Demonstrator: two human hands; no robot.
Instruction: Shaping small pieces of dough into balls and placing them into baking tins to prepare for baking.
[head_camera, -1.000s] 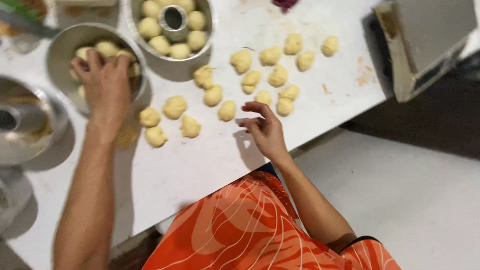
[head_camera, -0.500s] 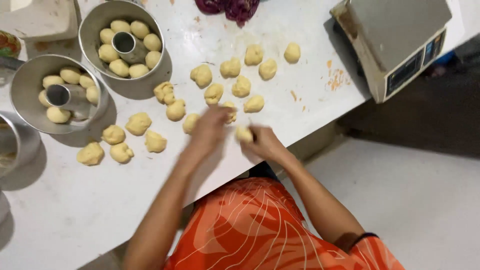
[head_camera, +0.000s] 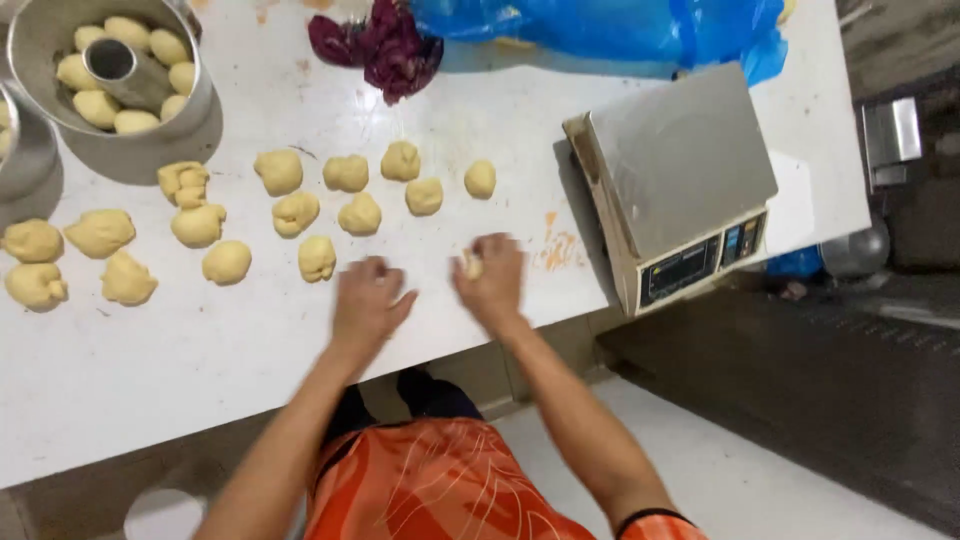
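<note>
My right hand (head_camera: 492, 280) is cupped over a small piece of yellow dough (head_camera: 469, 265) on the white table (head_camera: 200, 350); the dough peeks out at the thumb side. Beside it, my left hand (head_camera: 368, 300) lies palm down on the table, blurred, and whatever is under the palm is hidden. The nearest loose dough ball (head_camera: 317, 257) sits just left of that hand. Several more dough balls (head_camera: 346, 173) lie in rows further back.
A metal tube pan (head_camera: 195, 95) with several dough balls stands at the back left, the rim of another pan (head_camera: 30, 150) beside it. A steel weighing scale (head_camera: 680, 170) is to the right. A purple clump (head_camera: 385, 50) and a blue plastic bag (head_camera: 600, 30) lie at the far edge.
The view has shifted right and closer. My left hand left the pan, came across to the dough balls, and now rests beside my right hand near the table's front edge.
</note>
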